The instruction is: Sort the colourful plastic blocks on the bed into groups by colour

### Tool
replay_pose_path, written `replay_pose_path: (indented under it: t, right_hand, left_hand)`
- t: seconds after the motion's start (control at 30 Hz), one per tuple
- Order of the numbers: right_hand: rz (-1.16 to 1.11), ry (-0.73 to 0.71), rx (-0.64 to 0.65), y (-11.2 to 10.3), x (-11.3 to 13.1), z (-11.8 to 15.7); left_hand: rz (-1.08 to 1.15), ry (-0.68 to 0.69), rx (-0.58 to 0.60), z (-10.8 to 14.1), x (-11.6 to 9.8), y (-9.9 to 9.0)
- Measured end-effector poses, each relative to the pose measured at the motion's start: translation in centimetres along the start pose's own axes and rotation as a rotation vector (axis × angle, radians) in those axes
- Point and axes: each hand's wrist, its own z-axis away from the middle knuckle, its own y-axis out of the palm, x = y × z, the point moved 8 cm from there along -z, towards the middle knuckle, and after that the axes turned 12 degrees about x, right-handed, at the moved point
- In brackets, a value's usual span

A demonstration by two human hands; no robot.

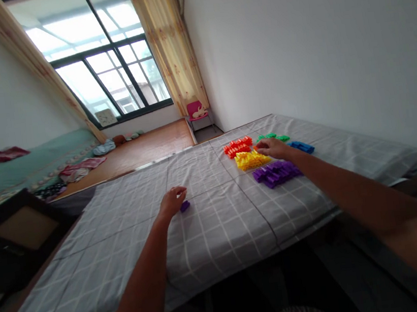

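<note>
My left hand [173,201] hovers at the middle of the bed, its fingers loosely bent and slightly apart. A small purple plastic piece [185,206] lies on the sheet right beside it. Farther right, my right hand [273,148] reaches over sorted plastic pieces that look like clothes pegs. Its fingertips are pinched on a small orange-red peg [255,147], mostly hidden. Around that hand are a red-orange pile [238,147], a yellow pile [251,159], a purple pile [277,173], some green pegs [282,138] and blue pegs [302,147].
A grey checked sheet [218,231] covers the bed under both hands. The white wall [306,51] borders the right side. A dark cabinet [23,236] stands at the left, and a pink chair [195,110] is by the far curtain [166,44].
</note>
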Motion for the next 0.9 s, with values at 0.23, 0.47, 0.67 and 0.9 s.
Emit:
replay_pose_path:
  t: [0.23, 0.47, 0.67, 0.9]
  right_hand:
    - [0.342, 0.263, 0.0, 2.4, 0.8, -9.8]
    - [0.447, 0.363, 0.024, 4.2, 0.2, -13.1]
    - [0.447, -0.086, 0.016, 8.5, 9.8, -11.6]
    - [0.265, -0.498, 0.275, 15.7, 20.2, 2.7]
  left_hand:
    - [0.113, -0.062, -0.114, 0.9, 3.6, 1.2]
    - [0.205, -0.036, -0.016, 2.2, 3.6, -0.3]
    - [0.397, 0.252, 0.345, 3.7, 0.5, 1.1]
    - [0.301, 0.248, 0.355, 3.8, 0.0, 1.9]
